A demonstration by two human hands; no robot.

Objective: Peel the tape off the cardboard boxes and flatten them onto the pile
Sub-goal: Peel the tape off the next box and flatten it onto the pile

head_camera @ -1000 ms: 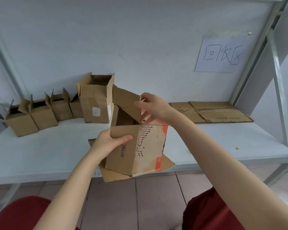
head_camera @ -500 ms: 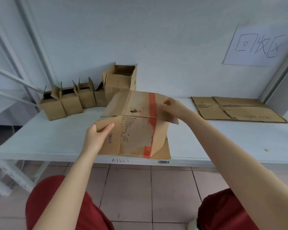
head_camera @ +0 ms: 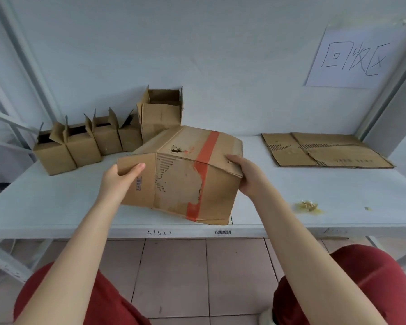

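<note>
Tilted at the front of the white counter point(head_camera: 56, 207): worn brown cardboard box point(head_camera: 185, 179), orange tape strip point(head_camera: 206, 153) over top and front. The left hand point(head_camera: 118, 181) grips its left flap; the right hand point(head_camera: 246, 177) grasps its right top edge. The flattened brown cardboard pile point(head_camera: 326, 151) lies well apart, back right.

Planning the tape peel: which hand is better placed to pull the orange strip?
Probably the right hand: it grips the box right beside the orange tape, while the left hand holds the far flap, steadying.
</note>
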